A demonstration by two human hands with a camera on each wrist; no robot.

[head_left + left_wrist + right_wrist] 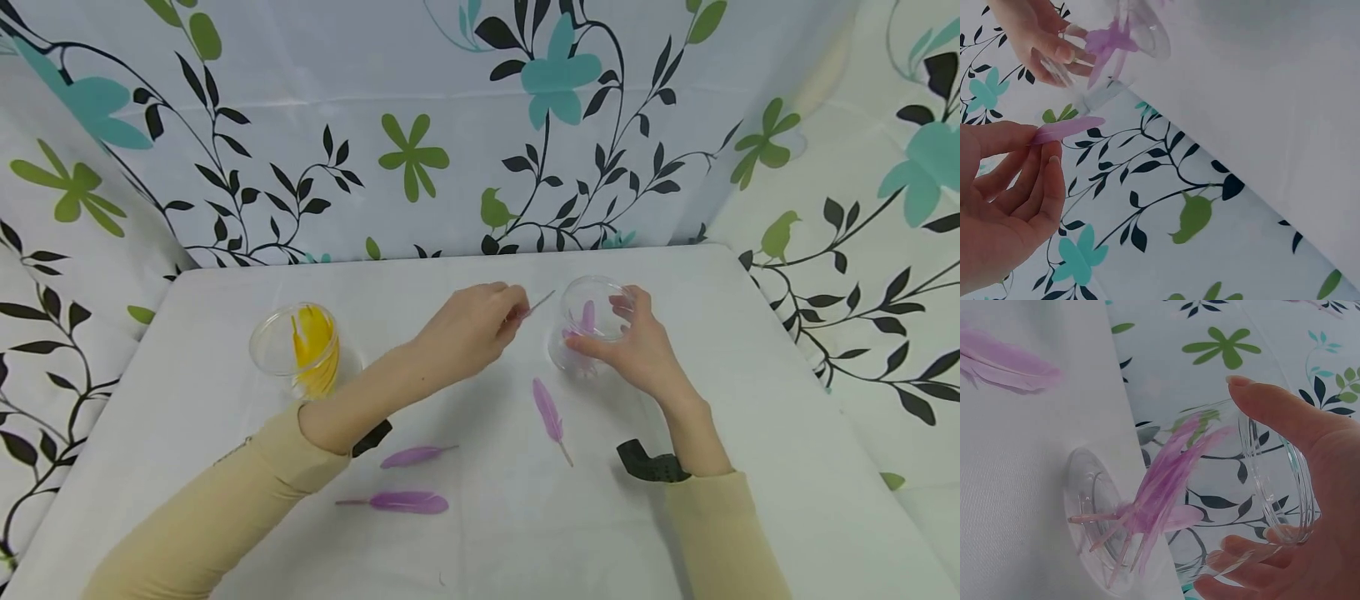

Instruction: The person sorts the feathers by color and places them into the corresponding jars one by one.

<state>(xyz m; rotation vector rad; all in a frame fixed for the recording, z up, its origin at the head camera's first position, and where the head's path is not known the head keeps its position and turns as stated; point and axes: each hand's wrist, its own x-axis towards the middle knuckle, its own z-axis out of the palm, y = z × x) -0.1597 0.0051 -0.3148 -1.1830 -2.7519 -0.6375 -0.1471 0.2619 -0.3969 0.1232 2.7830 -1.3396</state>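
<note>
My left hand (474,327) pinches a light purple feather (1066,129) between thumb and fingertips, its thin shaft pointing toward a clear jar. With thumb on one side and fingers on the other, my right hand (639,346) grips this clear jar (562,354) near its rim. Inside the jar, several purple feathers (1163,481) lean together, shafts down. On the table, one purple feather (548,410) lies just in front of the jar. Two more, an upper feather (412,456) and a lower feather (408,502), rest below my left forearm.
A second clear jar (272,342), holding yellow feathers (315,346), stands on the left of the white table (510,550). Dark straps (648,463) show at both wrists. A leaf-patterned cloth (420,75) hangs behind the table and along its sides.
</note>
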